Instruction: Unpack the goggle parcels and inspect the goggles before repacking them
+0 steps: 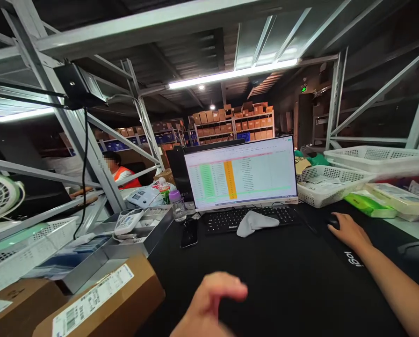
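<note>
My right hand [351, 234] rests over a dark computer mouse [333, 222] on the black desk mat [286, 281]. Most of the mouse is hidden under the fingers. At the bottom centre, my left hand [211, 304] hovers above the mat, slightly blurred, its fingers bent and apart with nothing in them. In front of both hands stands a monitor [255, 175] lit with a coloured spreadsheet. Below it lies a black keyboard [220, 222], partly covered by a crumpled grey cloth [256, 223]. A dark phone [189, 233] lies left of the keyboard.
Labelled cardboard boxes [139, 281] sit at the lower left, beside grey trays [156, 229]. A purple-lidded bottle [177, 206] stands left of the monitor. White baskets [321, 199] and a green packet [369, 204] are at the right. A person in an orange vest [127, 177] sits beyond the metal rack.
</note>
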Tool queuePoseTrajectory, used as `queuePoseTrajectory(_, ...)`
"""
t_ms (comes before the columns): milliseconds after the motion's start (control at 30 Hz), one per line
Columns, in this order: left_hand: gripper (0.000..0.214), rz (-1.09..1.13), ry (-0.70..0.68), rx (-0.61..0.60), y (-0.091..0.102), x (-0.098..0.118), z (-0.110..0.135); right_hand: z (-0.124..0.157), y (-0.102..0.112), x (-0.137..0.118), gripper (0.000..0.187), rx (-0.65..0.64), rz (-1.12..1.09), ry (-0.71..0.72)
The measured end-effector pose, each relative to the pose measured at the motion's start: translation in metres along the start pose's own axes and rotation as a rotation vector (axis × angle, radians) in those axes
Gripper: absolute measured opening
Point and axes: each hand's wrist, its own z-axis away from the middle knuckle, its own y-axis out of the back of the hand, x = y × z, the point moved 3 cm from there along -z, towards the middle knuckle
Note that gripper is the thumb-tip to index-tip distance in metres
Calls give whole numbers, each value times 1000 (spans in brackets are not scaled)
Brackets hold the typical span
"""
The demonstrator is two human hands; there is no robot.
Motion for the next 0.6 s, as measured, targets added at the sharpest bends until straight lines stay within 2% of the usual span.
queuePoseTrajectory(67, 55, 23, -110, -65, -11, -14, -32, 0, 0, -1, 51, 4, -23, 20)
queuePoseTrajectory(133, 29, -135, -98, -110, -28, -45, -62, 2, 1, -2, 51, -2, -41, 45)
queuePoseTrajectory(200, 14, -293, -88, -71, -47, -85, -85, 4, 2, -4, 52, -10, -51, 62)
queuePoseTrajectory(300, 16, -341, -77, 13, -69, -145, -107, 6, 4, -8, 50, -9, -53, 70)
queuePoseTrajectory(367, 20, -357, -70, 64, -77, -175, -113, 5, 4, -11, 46, -5, -51, 69)
queuePoseTrajectory(467, 20, -373, -58, 96, -80, -201, -113, 3, 3, -13, 44, -11, -45, 60)
queuePoseTrajectory(600, 20, -411, -23, 38, -79, -206, -103, 3, 2, -6, 49, -49, -68, 58)
